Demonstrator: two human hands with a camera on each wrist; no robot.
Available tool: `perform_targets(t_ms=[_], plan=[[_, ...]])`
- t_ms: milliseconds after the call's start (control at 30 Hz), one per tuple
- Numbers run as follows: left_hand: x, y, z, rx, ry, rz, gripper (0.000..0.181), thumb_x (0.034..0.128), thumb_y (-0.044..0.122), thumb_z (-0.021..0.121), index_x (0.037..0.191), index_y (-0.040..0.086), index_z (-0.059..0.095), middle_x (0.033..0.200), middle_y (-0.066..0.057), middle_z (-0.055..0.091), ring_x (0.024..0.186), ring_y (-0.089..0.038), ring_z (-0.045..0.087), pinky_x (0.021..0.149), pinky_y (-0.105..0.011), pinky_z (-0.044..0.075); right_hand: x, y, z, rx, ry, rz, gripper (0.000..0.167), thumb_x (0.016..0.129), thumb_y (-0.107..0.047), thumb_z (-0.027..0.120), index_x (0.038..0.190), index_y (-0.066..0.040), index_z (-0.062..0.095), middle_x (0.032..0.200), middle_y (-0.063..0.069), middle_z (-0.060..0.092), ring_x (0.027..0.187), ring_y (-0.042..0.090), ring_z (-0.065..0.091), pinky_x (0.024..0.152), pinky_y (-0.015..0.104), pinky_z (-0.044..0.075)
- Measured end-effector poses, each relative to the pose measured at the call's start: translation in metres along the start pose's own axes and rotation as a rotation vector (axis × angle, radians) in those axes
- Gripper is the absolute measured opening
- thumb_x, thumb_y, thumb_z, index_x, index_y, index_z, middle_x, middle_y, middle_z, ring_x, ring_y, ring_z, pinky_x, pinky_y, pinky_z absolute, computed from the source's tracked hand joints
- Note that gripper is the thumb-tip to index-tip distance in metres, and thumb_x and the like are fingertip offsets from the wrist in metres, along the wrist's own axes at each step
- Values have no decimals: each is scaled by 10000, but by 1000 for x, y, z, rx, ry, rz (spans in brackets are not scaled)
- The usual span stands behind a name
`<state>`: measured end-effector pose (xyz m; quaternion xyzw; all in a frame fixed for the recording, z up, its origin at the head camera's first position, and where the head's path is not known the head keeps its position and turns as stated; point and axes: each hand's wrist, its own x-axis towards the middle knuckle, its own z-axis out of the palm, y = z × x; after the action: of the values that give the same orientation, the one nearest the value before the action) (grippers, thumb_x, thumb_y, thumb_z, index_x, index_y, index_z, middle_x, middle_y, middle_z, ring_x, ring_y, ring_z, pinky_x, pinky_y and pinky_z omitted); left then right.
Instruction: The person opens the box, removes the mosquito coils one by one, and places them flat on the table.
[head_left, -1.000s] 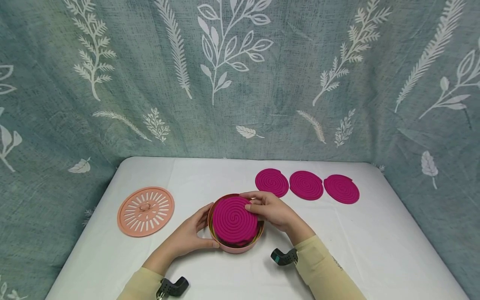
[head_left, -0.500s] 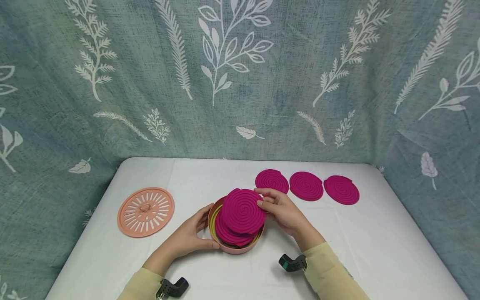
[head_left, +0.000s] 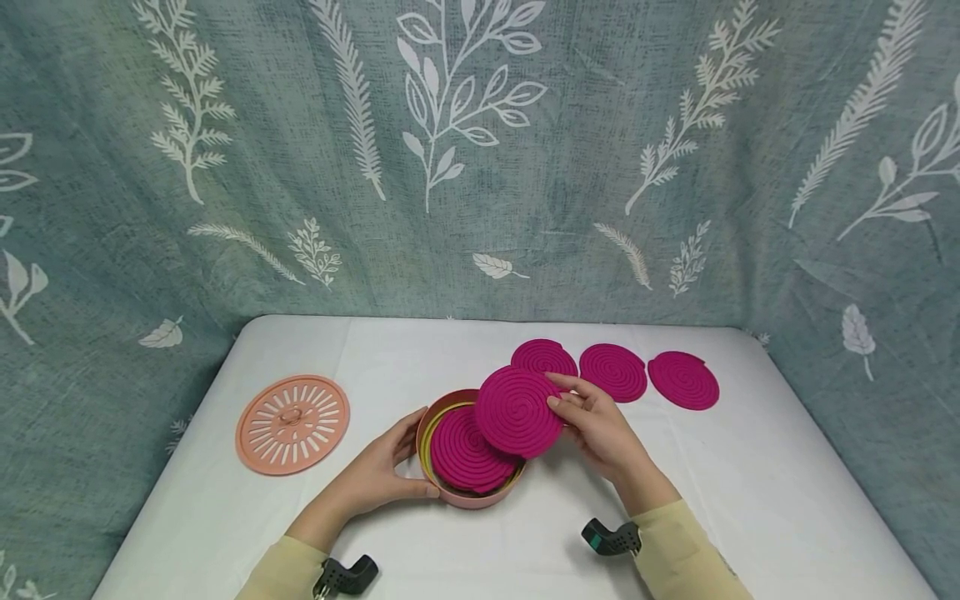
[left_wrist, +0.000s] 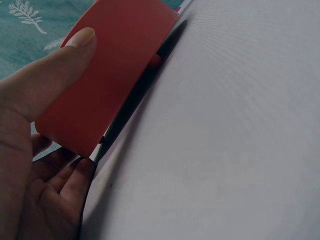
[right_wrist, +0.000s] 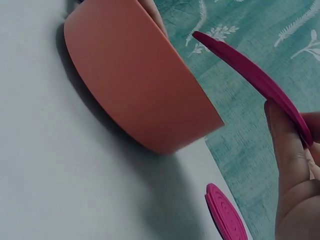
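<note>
My right hand pinches a magenta spiral mosquito coil by its right edge, thumb on top. The coil is held above the right rim of a round salmon-pink tin; in the right wrist view the lifted coil stands apart from the tin. Inside the tin, more magenta coils lie within a yellow inner rim, partly covered by the lifted one. My left hand holds the tin's left side, thumb at the front and fingers behind, as the left wrist view also shows.
A slotted salmon-pink lid with a small handle lies at the left of the white table. Three magenta coils lie in a row at the back right: a left one, a middle one and a right one. A patterned curtain hangs behind.
My right hand has lifted the top coil from the tin and moved it right and back, uncovering coils beneath. The left hand and the tin have stayed in place.
</note>
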<state>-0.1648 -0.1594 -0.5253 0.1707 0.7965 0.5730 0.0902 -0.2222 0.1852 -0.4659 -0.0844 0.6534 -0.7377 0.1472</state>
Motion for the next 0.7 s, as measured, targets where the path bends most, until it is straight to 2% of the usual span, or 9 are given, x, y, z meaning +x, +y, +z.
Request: perform_targets(t_ms=[267, 433, 700], plan=[[0, 0, 0, 6, -2, 6, 1182, 634, 411, 936, 1575, 203, 253, 1541, 66, 356, 1385, -93, 371, 1118, -213, 342, -11, 3, -19, 138, 29, -34, 559, 990, -80, 606, 1487, 9, 365, 957, 53, 682, 763, 82, 648, 645, 190, 586], [0, 0, 0, 1, -3, 1, 1168, 635, 410, 936, 1569, 237, 257, 1537, 69, 360, 1386, -90, 368, 1117, -207, 341, -17, 8, -32, 166, 85, -28, 533, 987, -65, 607, 1468, 5, 391, 891, 12, 671, 724, 65, 628, 615, 177, 578], [0, 2, 1, 18, 3, -17, 1174, 626, 416, 937, 1570, 246, 261, 1546, 62, 349, 1388, -93, 366, 1113, -206, 344, -29, 12, -50, 186, 155, -5, 587, 992, -89, 606, 1507, -8, 337, 918, -4, 667, 761, 59, 627, 626, 167, 574]])
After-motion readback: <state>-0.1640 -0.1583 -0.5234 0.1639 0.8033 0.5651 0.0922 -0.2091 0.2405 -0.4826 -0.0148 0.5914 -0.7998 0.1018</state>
